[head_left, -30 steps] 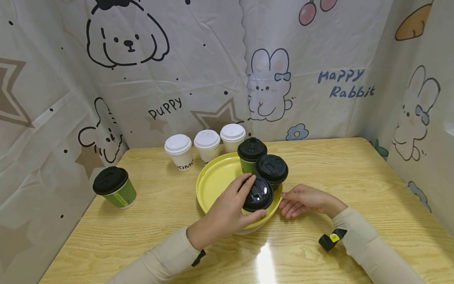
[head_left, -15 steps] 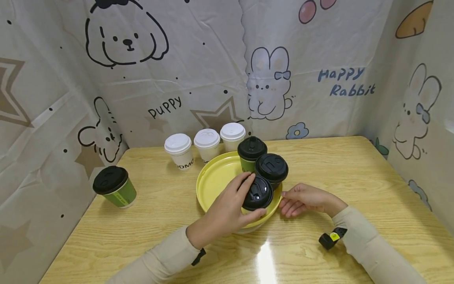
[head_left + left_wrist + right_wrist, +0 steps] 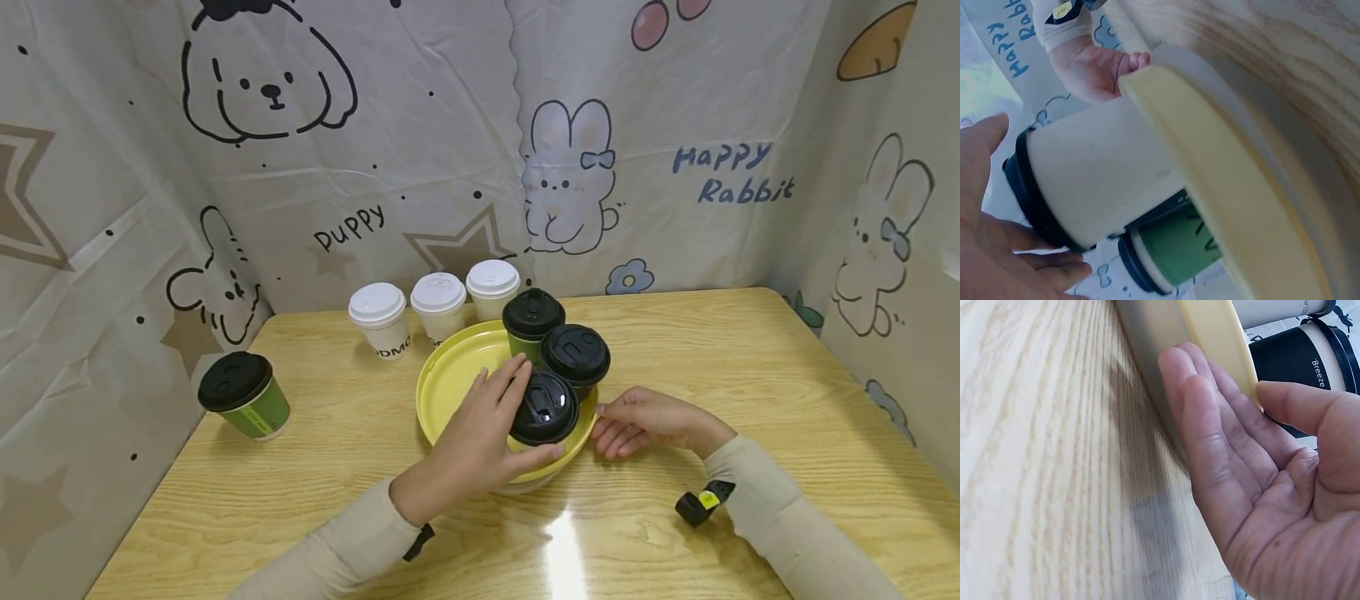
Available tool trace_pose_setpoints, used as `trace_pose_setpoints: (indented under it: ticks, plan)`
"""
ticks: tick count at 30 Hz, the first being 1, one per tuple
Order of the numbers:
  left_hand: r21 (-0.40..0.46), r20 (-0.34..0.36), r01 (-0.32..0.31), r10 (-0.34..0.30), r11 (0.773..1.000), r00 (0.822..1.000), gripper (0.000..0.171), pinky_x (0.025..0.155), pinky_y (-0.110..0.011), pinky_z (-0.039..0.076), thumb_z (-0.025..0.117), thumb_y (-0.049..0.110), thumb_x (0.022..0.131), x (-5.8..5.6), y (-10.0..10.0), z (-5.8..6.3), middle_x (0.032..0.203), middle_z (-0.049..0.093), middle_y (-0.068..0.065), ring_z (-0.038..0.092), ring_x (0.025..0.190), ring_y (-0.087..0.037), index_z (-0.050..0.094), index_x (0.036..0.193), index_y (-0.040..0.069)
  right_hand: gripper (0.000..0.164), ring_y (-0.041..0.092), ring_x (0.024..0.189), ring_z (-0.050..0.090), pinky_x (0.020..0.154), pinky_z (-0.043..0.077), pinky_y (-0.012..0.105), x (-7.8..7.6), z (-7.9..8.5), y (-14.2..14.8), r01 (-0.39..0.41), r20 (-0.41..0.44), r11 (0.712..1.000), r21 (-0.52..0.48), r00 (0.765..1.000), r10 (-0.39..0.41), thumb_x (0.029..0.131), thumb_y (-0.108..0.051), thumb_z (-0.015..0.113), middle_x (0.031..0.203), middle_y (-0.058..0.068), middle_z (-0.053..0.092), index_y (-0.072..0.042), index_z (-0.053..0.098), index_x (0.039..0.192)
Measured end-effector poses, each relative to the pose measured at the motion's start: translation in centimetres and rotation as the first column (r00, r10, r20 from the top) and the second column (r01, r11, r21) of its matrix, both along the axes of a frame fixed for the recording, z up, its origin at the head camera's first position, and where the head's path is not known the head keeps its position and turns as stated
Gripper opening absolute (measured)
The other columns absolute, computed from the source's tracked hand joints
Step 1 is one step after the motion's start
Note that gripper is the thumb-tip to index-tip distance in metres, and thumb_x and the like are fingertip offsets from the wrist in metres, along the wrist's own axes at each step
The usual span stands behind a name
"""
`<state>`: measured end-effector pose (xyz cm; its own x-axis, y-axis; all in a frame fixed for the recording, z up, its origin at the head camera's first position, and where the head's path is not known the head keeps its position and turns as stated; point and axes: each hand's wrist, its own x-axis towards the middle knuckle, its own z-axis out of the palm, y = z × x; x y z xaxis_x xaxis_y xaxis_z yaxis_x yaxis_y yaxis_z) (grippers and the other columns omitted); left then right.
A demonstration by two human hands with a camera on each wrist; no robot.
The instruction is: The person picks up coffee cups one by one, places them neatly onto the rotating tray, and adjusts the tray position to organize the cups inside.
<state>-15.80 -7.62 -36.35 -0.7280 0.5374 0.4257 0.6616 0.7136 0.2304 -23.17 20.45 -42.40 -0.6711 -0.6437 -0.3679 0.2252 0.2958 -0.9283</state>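
Note:
My left hand [image 3: 480, 429] is beside the nearest black-lidded paper cup [image 3: 545, 408] on a round yellow tray [image 3: 453, 387]. In the left wrist view its fingers stretch along the lid, and the thumb stands apart from the white cup body [image 3: 1097, 175]. My right hand [image 3: 648, 422] pinches the tray's right edge, thumb on the rim and fingers against the side, as the right wrist view shows. Two more black-lidded cups stand upright on the tray: a green one [image 3: 532, 321] at the back and a dark one [image 3: 575, 358] marked "Breeze".
Three white-lidded cups stand behind the tray: a left one [image 3: 378, 321], a middle one [image 3: 438, 304] and a right one [image 3: 492, 287]. A green cup with a black lid [image 3: 255, 408] stands at the table's left. Printed curtains [image 3: 442, 167] surround the wooden table [image 3: 337, 433].
My left hand's fingers have loosened from the nearest cup's lid and spread slightly to the left. The right hand and the tray have stayed put.

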Motion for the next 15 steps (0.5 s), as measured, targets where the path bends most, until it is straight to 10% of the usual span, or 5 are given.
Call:
trace_pose_setpoints:
  ticks: [8,15]
  plan:
    - [-0.075,0.093,-0.049,0.056,0.996,0.994,0.108,0.116,-0.051,0.012,0.057,0.070,0.081,-1.9,-5.2,0.1,0.160,0.010,-0.014,0.009,0.147,-0.026,0.015,0.152,0.001,0.048,0.015,0.073,0.070,0.068,0.058,0.029,1.2,0.6,0.3,-0.037,-0.078,0.999,0.026,0.996,0.039,0.103,-0.027,0.043,0.086,0.012,0.072,0.017,0.062,0.106]
    - [-0.112,0.347,-0.087,0.121,0.990,0.930,0.107,0.117,-0.052,0.010,0.057,0.066,0.084,-5.3,-11.8,-1.9,0.161,-0.001,-0.011,-0.003,0.147,-0.029,0.011,0.152,-0.001,0.045,0.016,0.074,0.070,0.067,0.058,0.030,2.7,1.1,-0.6,-0.104,-0.114,0.994,0.016,0.988,0.105,0.102,-0.024,0.044,0.087,0.017,0.072,0.017,0.063,0.106]
